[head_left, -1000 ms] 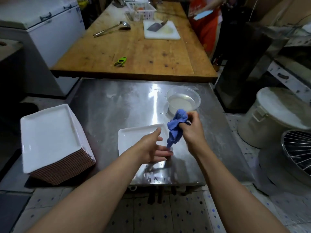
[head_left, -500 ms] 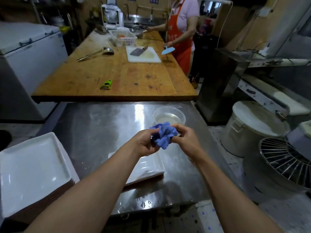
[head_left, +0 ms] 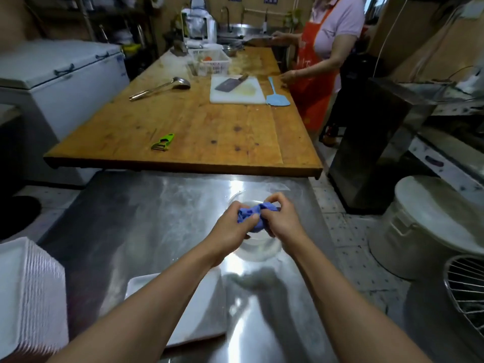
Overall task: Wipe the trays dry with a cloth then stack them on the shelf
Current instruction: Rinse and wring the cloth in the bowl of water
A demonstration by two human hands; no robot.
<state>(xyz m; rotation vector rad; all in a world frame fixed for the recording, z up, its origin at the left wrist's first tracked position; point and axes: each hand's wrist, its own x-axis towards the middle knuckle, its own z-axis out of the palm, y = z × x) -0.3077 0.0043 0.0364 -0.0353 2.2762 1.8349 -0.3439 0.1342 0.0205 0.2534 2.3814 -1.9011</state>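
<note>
The blue cloth [head_left: 255, 217] was bunched up tight between both hands, held over the clear plastic bowl [head_left: 258, 251] at about the centre of the steel table [head_left: 146, 218]; the left hand [head_left: 230, 230] was clenched round its left end, the right hand [head_left: 279, 222] clenched round its right end, knuckles nearly meeting. At six o'clock from the cloth, under the left forearm, one white tray [head_left: 201, 318] lay flat on the steel, well apart from the cloth. Out at eight o'clock, at the table's near left corner, the tall stack of white trays [head_left: 28, 297] sat squared up. Beyond, at twelve o'clock, the wooden table [head_left: 209, 132] carried a green peeler [head_left: 163, 141], a ladle [head_left: 161, 88], a white cutting board [head_left: 237, 90] with a cleaver [head_left: 230, 83] on it and a blue spatula [head_left: 276, 94] just beside it, and a person in an orange apron [head_left: 314, 77] stood at one o'clock
</note>
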